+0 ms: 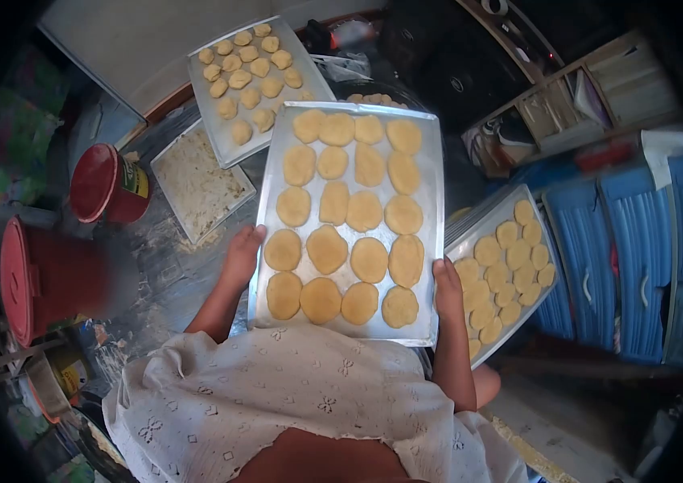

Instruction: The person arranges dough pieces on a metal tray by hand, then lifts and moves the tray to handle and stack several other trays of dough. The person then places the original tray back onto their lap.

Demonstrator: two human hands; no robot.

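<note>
Left hand (243,253) and right hand (448,286) grip a rectangular silver metal tray (432,189), underside hidden, bearing flat yellow dough (369,260); grey floor (163,278) shows centre-left.

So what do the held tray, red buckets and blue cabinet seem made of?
Held tray: probably bare aluminium, from its silvery, dully reflective surface and raised rim.
Red buckets: most likely plastic, smooth, evenly coloured, with faint sheen.
Blue cabinet: perhaps moulded plastic, given the ribbed fronts; painted wood remains possible.

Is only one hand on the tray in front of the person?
No, the left hand and right hand hold opposite sides of the tray.
</note>
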